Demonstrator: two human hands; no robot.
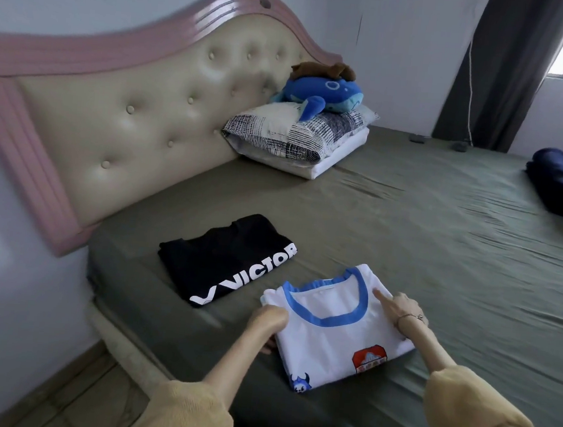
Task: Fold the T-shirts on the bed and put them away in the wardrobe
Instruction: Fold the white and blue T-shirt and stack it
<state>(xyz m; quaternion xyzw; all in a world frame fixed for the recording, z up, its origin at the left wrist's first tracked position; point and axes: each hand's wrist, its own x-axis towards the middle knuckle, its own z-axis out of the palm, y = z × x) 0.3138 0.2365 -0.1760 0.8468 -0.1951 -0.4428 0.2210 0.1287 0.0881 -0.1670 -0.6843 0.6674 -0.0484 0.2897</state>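
Left grip [270,320] apparently pinches folded white, blue-collared T-shirt [334,332] — right grip [397,306] presses, forefinger straight

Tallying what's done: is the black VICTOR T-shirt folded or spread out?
Folded. The black VICTOR T-shirt lies as a compact rectangle on the bed, sleeves tucked away.

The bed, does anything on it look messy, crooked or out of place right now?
Nothing stands out. The black T-shirt and white T-shirt both lie folded flat on the green sheet. The sheet is only lightly wrinkled, and the blue plush sits on stacked pillows.
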